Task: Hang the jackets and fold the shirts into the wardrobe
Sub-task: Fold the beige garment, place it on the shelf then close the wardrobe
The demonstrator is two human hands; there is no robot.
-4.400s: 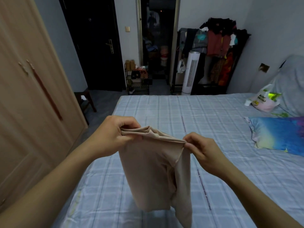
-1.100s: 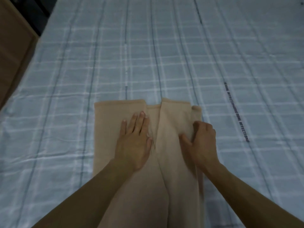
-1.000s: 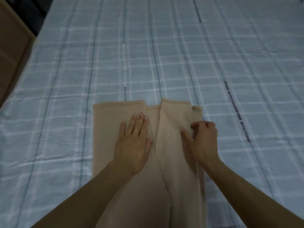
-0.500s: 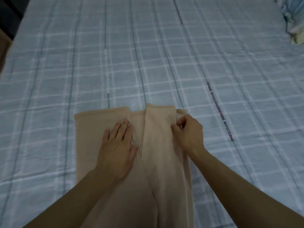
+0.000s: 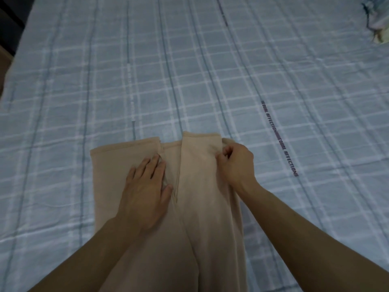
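Left hand (image 5: 145, 190) flat, fingers straight, pressing shirt (image 5: 202, 186) onto bed (image 5: 210, 70). Right hand (image 5: 236, 163) pinches shirt's folded top-right edge, just beside left.

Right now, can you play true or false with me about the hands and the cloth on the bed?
1. The beige shirt lies flat on the bed sheet. True.
2. The left hand is lifted high in the air. False: it rests flat on the shirt with its fingers straight.
3. The right hand pinches the shirt near its right edge. True.
4. The sheet is plain red. False: it is light blue with a check pattern.
5. The shirt is rolled into a ball. False: its two sides are folded in toward the middle.
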